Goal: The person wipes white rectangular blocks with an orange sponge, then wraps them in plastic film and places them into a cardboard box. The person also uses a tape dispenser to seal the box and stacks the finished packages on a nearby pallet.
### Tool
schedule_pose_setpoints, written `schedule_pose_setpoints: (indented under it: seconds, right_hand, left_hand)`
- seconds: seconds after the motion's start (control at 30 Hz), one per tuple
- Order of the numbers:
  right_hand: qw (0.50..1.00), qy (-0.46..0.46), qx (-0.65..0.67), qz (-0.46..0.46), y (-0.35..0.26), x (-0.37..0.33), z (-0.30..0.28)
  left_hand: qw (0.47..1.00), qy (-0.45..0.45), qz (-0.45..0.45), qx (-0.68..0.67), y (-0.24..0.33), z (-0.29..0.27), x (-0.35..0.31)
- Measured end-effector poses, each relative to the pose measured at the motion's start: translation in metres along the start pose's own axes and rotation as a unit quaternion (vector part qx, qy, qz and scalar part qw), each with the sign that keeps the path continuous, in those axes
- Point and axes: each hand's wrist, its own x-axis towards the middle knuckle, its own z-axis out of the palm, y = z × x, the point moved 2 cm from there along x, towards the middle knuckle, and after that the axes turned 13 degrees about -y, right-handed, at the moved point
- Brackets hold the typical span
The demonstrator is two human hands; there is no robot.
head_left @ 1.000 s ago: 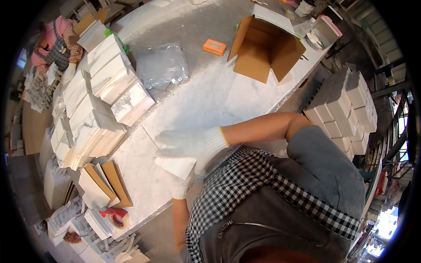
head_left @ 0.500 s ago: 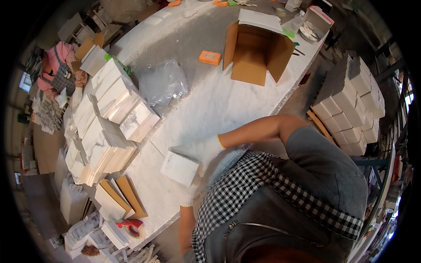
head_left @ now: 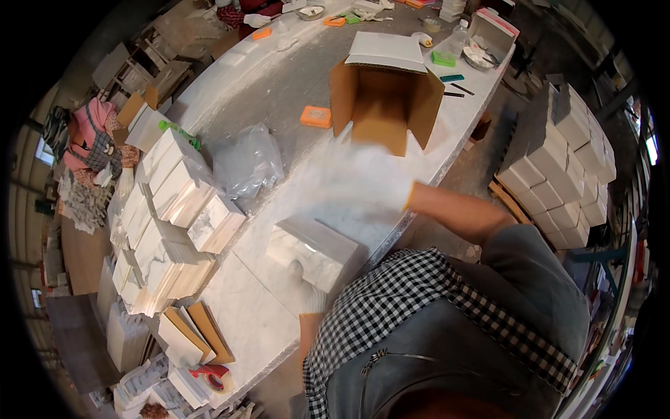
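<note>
In a white knit glove, my left hand grips the near end of a stack of white marble tiles, its thumb on the upper face. The stack is tilted at the front edge of the worktable. My right hand, gloved too, is lifted off the stack and smeared by motion, so its fingers cannot be made out. Just beyond it stands a cardboard box, lying with its open side toward me and its flaps spread; its inside is brown, with nothing visible in it.
Rows of marble tiles, a clear plastic bag and an orange block lie on the table. Cardboard pieces and a red tape dispenser sit near left. Stacked white boxes stand right; a co-worker is left.
My right hand has let go of the tile stack and swung away toward the cardboard box. The stack has shifted right and turned, with my left hand still on it.
</note>
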Motion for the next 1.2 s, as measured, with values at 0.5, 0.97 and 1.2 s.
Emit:
schedule_pose_setpoints:
  seconds: [0.5,0.97,1.2]
  right_hand:
    - [0.907,0.213,-0.142,0.335,0.152,-0.098,-0.078]
    - [0.953,0.126,-0.154,0.230,0.158,-0.116,-0.174]
    - [0.947,-0.043,-0.104,0.300,0.318,-0.055,-0.164]
  left_hand:
    - [0.995,-0.091,-0.037,0.021,-0.077,0.085,0.146]
    - [0.990,-0.132,-0.023,-0.041,-0.156,0.103,0.263]
    - [0.998,-0.052,-0.034,-0.024,-0.178,0.122,0.268]
